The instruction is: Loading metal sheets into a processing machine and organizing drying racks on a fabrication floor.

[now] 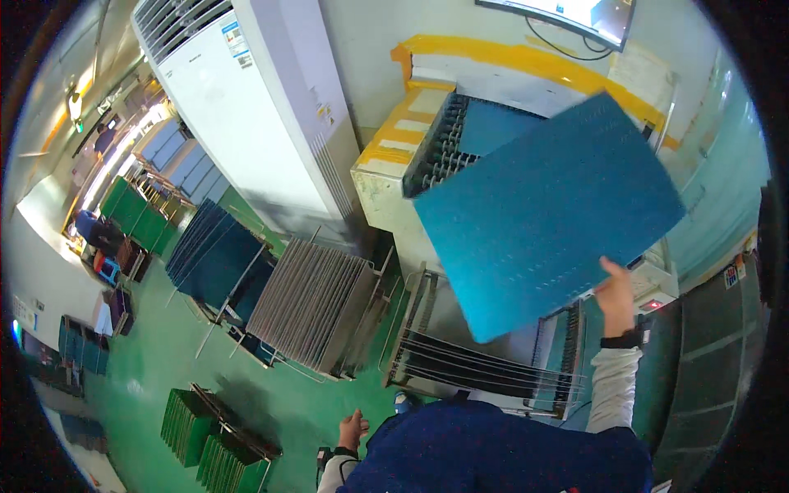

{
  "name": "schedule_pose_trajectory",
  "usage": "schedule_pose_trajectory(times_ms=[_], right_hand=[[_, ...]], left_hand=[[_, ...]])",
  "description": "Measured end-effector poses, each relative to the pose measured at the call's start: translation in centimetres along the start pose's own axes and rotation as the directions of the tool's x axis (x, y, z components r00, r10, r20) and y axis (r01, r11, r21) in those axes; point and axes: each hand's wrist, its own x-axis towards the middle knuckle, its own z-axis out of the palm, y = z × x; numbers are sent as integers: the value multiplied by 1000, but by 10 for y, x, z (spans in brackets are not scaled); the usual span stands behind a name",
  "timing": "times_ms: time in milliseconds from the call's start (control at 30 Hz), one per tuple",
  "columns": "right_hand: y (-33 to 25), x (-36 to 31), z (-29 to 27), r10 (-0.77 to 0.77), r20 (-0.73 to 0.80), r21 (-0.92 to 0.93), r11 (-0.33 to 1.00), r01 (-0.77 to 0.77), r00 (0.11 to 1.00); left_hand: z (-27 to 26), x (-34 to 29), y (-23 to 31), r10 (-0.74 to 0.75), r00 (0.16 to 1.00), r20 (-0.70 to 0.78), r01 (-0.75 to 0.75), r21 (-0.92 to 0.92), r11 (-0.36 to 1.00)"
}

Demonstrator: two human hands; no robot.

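Note:
A large teal-blue rectangular panel [546, 209] is held up, tilted, in front of the roller conveyor machine [386, 177]. My right hand [615, 297] grips its lower right edge, thumb on the near face and fingers behind, mostly hidden. Farther back, another blue panel [497, 127] lies on the conveyor's rollers. Below the held panel stands a slotted metal rack [404, 349] with several thin dark panels in its near part; the held panel hides some of it. Down at my left side, my left hand [353, 429] hangs with its fingers curled and nothing visible in it.
Left of the rack stand a cart of closely stacked upright panels [308, 304] and another of dark blue panels [215, 255]. Green panels [187, 423] sit in a low rack at the lower left. A tall white air conditioner [238, 115] stands beside the machine; a dark cabinet [711, 370] is at right.

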Motion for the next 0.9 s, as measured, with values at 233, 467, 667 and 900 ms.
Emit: schedule_pose_trajectory(times_ms=[233, 467, 667, 900], right_hand=[[63, -22, 50, 537, 368, 597, 489, -636, 759], [108, -20, 71, 616, 313, 687, 378, -620, 723], [98, -9, 86, 621, 338, 682, 356, -639, 707], [108, 5, 93, 575, 443, 591, 390, -706, 688]], left_hand=[[-4, 11, -9, -34, 999, 31, 35, -55, 998], [12, 2, 17, -47, 998, 33, 49, -43, 998], [9, 4, 8, -56, 998, 37, 58, -62, 996], [27, -20, 35, -131, 991, -3, 131, 11, 991]])
